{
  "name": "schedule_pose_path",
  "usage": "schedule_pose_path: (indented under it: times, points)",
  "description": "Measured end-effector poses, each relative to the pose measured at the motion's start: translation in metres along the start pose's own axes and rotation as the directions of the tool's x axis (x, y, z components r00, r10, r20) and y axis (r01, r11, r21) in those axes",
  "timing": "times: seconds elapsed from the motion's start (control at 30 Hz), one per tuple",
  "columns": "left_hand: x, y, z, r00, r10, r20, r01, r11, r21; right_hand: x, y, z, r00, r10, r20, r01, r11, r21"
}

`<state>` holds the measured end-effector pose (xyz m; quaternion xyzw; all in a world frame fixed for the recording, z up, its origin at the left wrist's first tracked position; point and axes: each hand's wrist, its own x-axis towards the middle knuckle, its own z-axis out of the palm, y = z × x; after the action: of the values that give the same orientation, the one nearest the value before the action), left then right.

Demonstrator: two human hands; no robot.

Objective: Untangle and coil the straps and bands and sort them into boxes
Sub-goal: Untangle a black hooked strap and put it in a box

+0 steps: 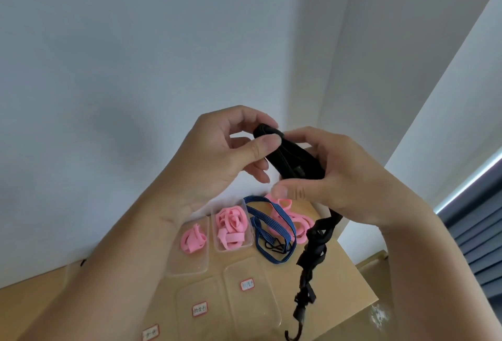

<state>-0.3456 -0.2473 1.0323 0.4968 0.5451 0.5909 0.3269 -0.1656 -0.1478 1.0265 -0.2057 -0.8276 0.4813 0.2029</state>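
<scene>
— Above the surface (pixel 347 272), why are you holding the black strap (pixel 296 161) so high?
— I'm letting its twisted tail hang free, hook (pixel 292 336) downward, so the kinks can drop out while I'm coiling. My left grip (pixel 217 155) is pinching the coil's top, and my right grip (pixel 339 177) is curling round its body.
— And the boxes?
— Two are holding pink bands (pixel 231 226). One labelled box (pixel 258 308) is standing empty, probably for this strap. The blue strap (pixel 284 217) is lying loose beside them, unsorted.
</scene>
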Motion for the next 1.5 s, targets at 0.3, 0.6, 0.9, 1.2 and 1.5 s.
schedule_pose_path:
  times: [0.3, 0.6, 0.9, 1.2, 1.5]
  points:
    - [0.009, 0.003, 0.012, 0.984, -0.100, -0.144, 0.028, 0.899, -0.436, 0.004, 0.001, 0.010, 0.960, -0.135, -0.245, 0.167, 0.979, 0.118]
    - [0.012, -0.004, 0.002, 0.989, 0.028, -0.143, -0.022, 0.999, 0.044, 0.005, 0.012, 0.014, 0.948, -0.034, -0.317, 0.052, 0.997, 0.050]
    - [0.018, 0.001, -0.003, 0.997, 0.003, 0.072, -0.020, 0.973, 0.229, 0.004, 0.007, 0.022, 0.960, -0.082, -0.269, 0.120, 0.985, 0.125]
    - [0.021, 0.007, -0.005, 0.973, -0.024, 0.230, -0.059, 0.935, 0.349, 0.007, 0.010, 0.028, 0.952, -0.077, -0.298, 0.097, 0.994, 0.053]
    - [0.030, 0.008, -0.009, 0.943, -0.032, 0.332, -0.146, 0.855, 0.498, 0.010, 0.016, 0.022, 0.973, -0.022, -0.231, 0.016, 0.999, -0.029]
